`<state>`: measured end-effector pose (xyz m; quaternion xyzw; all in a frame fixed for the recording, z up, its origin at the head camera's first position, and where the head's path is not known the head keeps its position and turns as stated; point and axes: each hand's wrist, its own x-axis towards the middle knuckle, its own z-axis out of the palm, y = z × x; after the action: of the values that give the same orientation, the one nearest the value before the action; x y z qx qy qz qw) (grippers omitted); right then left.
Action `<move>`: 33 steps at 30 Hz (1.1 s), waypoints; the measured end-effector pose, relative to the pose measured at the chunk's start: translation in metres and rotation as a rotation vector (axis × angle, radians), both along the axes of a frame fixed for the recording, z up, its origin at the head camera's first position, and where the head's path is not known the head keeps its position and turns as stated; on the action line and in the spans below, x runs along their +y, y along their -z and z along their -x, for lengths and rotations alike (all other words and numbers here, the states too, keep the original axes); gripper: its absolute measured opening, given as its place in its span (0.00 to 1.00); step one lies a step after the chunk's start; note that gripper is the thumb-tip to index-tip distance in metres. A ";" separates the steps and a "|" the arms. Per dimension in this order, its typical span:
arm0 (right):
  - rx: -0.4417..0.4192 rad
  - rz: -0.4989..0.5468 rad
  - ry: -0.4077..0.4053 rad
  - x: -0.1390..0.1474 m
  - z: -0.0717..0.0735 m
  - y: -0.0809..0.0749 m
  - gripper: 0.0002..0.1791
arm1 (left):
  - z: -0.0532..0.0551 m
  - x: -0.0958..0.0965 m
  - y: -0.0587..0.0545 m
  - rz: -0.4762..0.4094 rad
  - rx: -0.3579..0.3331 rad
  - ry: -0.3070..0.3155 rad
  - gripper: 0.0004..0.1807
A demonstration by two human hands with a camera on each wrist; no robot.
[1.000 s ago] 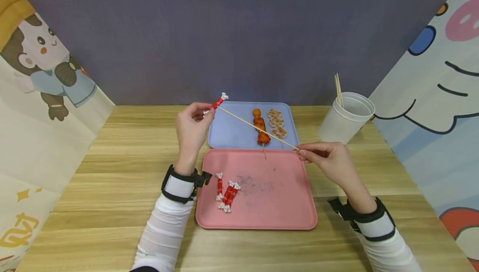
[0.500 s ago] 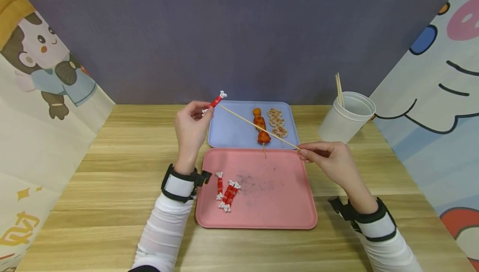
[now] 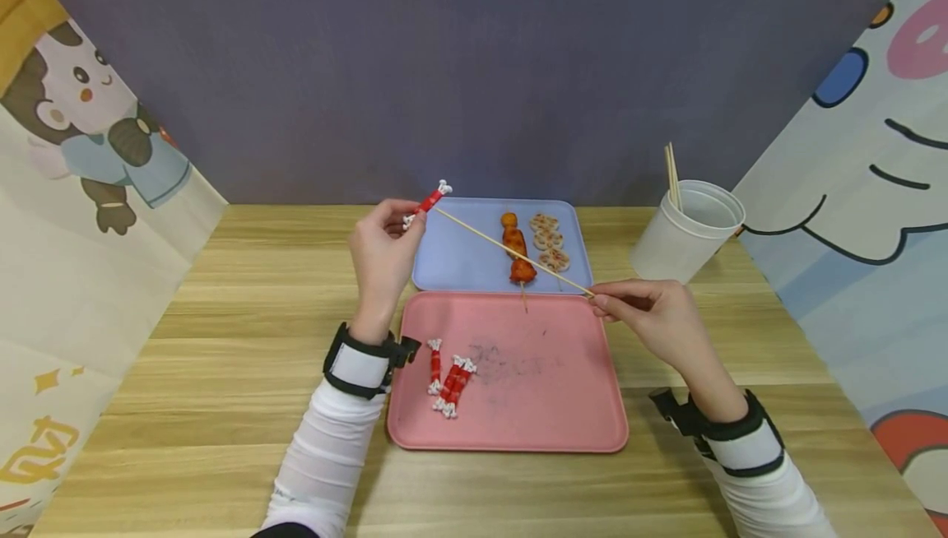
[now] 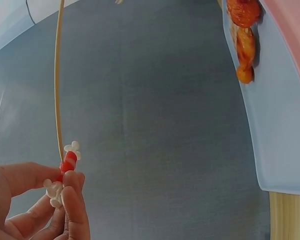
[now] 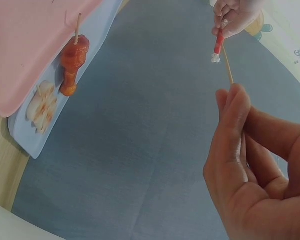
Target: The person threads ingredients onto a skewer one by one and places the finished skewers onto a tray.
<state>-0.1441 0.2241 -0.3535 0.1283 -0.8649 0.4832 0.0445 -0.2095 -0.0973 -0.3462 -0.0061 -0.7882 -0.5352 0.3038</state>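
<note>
My left hand (image 3: 387, 254) pinches a red piece with white knobbed ends (image 3: 427, 202) between thumb and fingers, above the left of the blue tray (image 3: 455, 262). My right hand (image 3: 652, 312) pinches one end of a thin bamboo skewer (image 3: 511, 251), which slants up leftward in the head view. In the left wrist view, the skewer's far tip (image 4: 61, 156) meets the side of the red piece (image 4: 68, 162); whether it has pierced it I cannot tell. Several similar red pieces (image 3: 453, 387) lie on the left of the pink tray (image 3: 548, 415).
On the blue tray lie a skewer of orange-brown meat-like pieces (image 3: 513, 242) and a skewer of lotus-root slices (image 3: 548, 240). A white bucket (image 3: 677, 234) with several bamboo sticks (image 3: 671, 176) stands at the right. A dark wall (image 3: 474, 69) closes off the back.
Both hands keep their holds on the red piece and the skewer. The left hand shifts only slightly; the skewer stays in nearly the same place.
</note>
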 end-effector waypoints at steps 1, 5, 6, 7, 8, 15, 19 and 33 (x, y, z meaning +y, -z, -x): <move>0.000 0.001 0.000 0.000 0.000 0.000 0.11 | 0.000 0.000 0.000 0.003 0.001 -0.001 0.07; -0.001 0.003 -0.001 0.000 0.000 0.000 0.11 | 0.000 0.001 0.001 0.012 0.003 -0.012 0.07; -0.003 0.004 -0.002 0.000 0.000 0.000 0.11 | 0.001 0.001 0.001 0.013 0.002 -0.015 0.07; -0.004 0.005 -0.002 0.000 0.000 0.000 0.11 | 0.001 0.001 0.002 0.014 0.002 -0.019 0.07; -0.005 0.004 -0.003 0.000 0.000 0.000 0.11 | 0.001 0.001 0.002 0.014 0.001 -0.022 0.07; -0.020 0.000 -0.001 0.000 0.000 0.000 0.11 | 0.000 0.002 0.001 0.017 0.005 -0.019 0.07; -0.009 0.005 -0.003 0.000 0.000 0.001 0.11 | -0.001 0.003 0.000 0.025 0.010 -0.019 0.07; -0.002 -0.009 0.007 0.001 0.000 0.000 0.11 | -0.001 0.005 0.002 0.038 0.022 -0.020 0.07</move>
<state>-0.1444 0.2247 -0.3539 0.1250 -0.8675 0.4794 0.0447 -0.2086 -0.0919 -0.3483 -0.0097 -0.7948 -0.5172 0.3174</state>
